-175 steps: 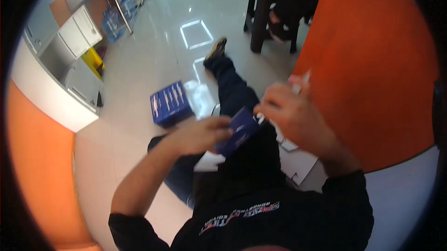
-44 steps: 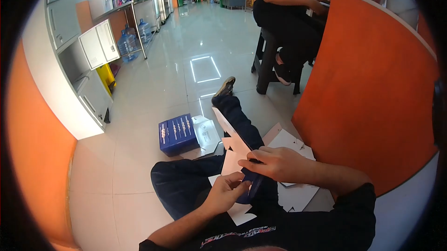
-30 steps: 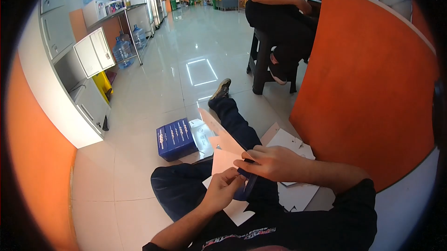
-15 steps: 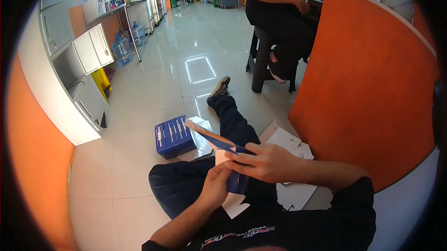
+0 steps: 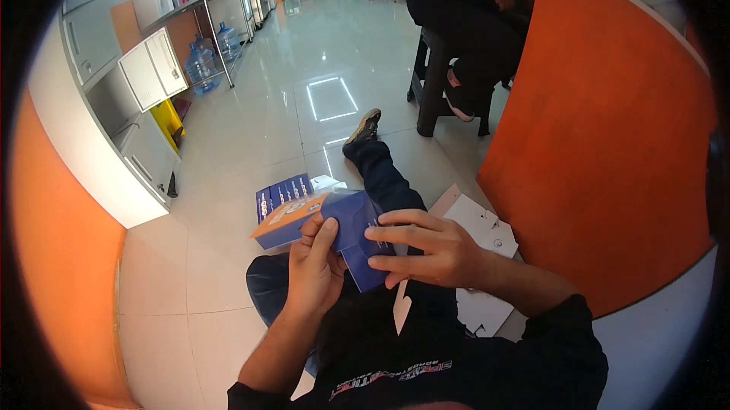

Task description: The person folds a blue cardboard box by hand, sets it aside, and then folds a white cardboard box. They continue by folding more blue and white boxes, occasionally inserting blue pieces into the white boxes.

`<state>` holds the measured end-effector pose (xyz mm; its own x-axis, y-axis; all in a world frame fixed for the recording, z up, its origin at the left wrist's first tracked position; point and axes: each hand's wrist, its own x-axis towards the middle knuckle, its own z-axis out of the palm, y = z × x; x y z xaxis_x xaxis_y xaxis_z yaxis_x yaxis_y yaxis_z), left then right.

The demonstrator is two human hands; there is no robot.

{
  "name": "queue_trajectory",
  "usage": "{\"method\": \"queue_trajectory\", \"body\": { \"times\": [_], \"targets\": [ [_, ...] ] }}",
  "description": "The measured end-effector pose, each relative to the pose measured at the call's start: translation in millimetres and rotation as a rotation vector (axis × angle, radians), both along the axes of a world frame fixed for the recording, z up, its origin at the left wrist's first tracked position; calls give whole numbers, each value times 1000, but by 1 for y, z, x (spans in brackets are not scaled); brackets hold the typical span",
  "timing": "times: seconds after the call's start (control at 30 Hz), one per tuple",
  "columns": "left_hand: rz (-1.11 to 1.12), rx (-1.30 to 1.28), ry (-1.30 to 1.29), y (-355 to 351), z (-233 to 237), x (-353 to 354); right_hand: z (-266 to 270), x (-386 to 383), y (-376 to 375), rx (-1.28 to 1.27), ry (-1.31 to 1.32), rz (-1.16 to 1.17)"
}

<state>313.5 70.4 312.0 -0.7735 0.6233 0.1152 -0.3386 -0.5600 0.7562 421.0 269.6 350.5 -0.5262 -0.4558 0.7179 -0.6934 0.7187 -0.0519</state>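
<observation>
Precariously, left hand [image 5: 315,273] and right hand [image 5: 426,250] both clasp a half-folded blue carton [image 5: 338,224]; uneven finger pressure could crease or tear it.

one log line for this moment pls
left hand: gripping blue and orange cardboard carton | right hand: pressed on carton | nearby: flat white cardboard blanks, closed blue box

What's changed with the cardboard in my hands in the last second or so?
The carton, a flat sheet showing its white inside a second ago, is now folded into a box shape, blue and orange outside. The left hand and right hand still grip it. The blue box and white sheets stayed put.
</observation>
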Motion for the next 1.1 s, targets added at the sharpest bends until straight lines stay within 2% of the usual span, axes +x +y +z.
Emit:
{"method": "queue_trajectory", "body": {
  "times": [0.13, 0.27, 0.4, 0.47, 0.53, 0.6, 0.63, 0.7, 0.93, 1.1],
  "targets": [
    [51, 26, 68, 5, 1, 2, 14, 1, 3, 115, -12, -12],
    [119, 84, 32, 4, 6, -4, 28, -2, 17, 31, -104, 67],
    [223, 95, -51, 6, 17, -9, 49, 19, -8, -53, -175, -54],
    [267, 107, -13, 7, 23, -5, 43, 21, -26, -7, -90, -234],
    [283, 109, -60, 9, 23, -4, 26, 13, -25, 23, -128, -248],
    [195, 157, -86, 12, 21, -8, 1, -4, -17, -101, 3, -351],
    [218, 146, -99, 11, 20, -9, -3, -10, -15, -109, -15, -331],
    [157, 187, -83, 10, 18, -12, -8, -21, -12, -48, 133, -276],
    [168, 114, -11, 9, 11, -4, -10, -23, -19, -11, 179, -320],
    [93, 104, 20, 7, 9, -5, -2, -22, -20, 37, 214, -343]
  ]
}}
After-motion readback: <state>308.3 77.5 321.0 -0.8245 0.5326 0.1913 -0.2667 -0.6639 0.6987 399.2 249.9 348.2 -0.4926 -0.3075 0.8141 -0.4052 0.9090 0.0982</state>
